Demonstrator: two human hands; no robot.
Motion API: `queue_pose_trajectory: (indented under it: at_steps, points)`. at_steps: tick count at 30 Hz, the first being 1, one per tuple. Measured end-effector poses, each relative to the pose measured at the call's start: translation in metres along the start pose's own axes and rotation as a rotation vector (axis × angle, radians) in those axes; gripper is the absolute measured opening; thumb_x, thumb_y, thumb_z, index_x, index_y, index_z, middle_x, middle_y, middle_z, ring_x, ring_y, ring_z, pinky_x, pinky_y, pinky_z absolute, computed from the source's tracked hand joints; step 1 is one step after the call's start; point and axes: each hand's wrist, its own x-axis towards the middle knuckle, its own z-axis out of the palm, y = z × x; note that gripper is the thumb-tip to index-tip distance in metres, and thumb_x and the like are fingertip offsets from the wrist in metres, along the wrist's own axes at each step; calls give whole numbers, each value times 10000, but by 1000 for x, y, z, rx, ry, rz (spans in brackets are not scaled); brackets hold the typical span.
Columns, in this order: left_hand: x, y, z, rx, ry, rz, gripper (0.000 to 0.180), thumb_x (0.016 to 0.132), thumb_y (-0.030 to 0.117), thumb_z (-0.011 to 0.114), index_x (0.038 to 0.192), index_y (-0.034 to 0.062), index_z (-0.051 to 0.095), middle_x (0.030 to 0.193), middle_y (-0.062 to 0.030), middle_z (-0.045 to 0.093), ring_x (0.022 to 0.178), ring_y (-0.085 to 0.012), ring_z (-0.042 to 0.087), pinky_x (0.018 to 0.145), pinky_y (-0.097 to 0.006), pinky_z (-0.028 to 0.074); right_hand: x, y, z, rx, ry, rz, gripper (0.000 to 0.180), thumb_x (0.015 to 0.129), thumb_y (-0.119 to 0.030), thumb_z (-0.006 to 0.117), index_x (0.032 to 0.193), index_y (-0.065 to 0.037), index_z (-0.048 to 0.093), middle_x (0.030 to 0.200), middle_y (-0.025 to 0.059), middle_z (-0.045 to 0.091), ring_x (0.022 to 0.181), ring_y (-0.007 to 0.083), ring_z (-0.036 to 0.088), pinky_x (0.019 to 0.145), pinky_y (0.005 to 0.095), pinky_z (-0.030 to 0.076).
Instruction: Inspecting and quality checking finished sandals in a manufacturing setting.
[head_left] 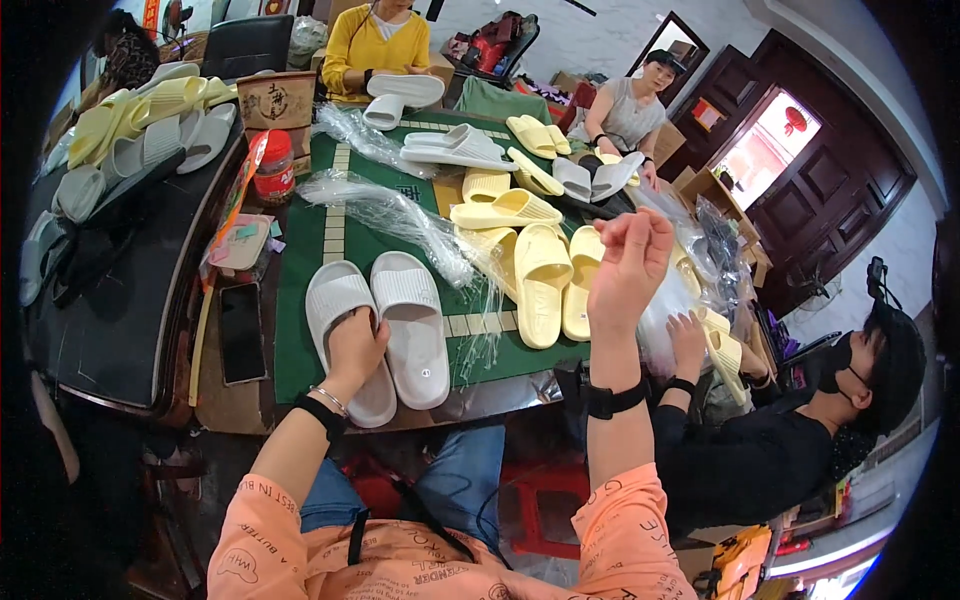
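Observation:
In front of me a pair of pale grey slippers lies on the green table mat. My left hand [357,345] grips the left slipper [338,290], its fingers tucked partly out of sight under the strap. Beside it lies the right slipper [413,335], sole down, untouched. My right hand [632,265] is raised over the table with its fingers curled and pressed together; whatever they may hold is too small to make out. Just left of this hand stands a pair of pale yellow slippers [543,285]. Clear plastic wrap [400,215] stretches behind the grey pair.
More grey slippers [460,148] and yellow ones lie farther back. A phone [242,333] and a red-lidded jar [272,168] are at the left, beside a black table [130,330] heaped with slippers. A co-worker in black [760,450] sits close on my right; others sit across the table.

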Motion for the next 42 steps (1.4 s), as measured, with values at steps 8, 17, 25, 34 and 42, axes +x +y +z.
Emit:
queue_pose_trajectory:
  at_steps: [8,17,25,34,42]
  points:
    - [2,5,-13,24,-163,-44,248,785,257,548,791,9,539,708,-181,591,682,-349,578,634,-441,452,-24,-3,-16,-57,-75,190,52,898,-94,464,910,-46,481,691,-18,432,615,54,400,591,189,361]
    - [10,82,-3,-302,-429,108,294,791,239,511,725,-37,591,690,-227,583,680,-383,575,663,-442,469,-170,12,-43,-382,-407,586,42,819,-57,562,813,-17,576,798,50,584,795,147,546,755,272,429]
    - [48,122,99,-139,-489,-186,647,741,377,608,1093,-121,392,1098,-303,481,1066,-407,448,917,-431,350,-173,20,-57,-498,-734,433,86,731,-16,605,817,-17,604,831,83,600,837,222,549,787,317,429]
    - [58,156,124,-83,-389,-402,698,708,327,653,1157,-97,327,1115,-234,487,1090,-359,428,922,-408,351,-92,85,-108,-1153,-434,133,216,715,-17,573,931,-30,584,899,131,551,891,317,495,763,385,417]
    - [59,151,148,-386,-479,-652,500,717,232,622,1060,-79,433,1075,-274,528,1006,-381,529,836,-394,435,-103,139,-118,-1353,-522,75,34,725,-133,583,750,-113,574,790,46,501,794,243,512,659,364,424]
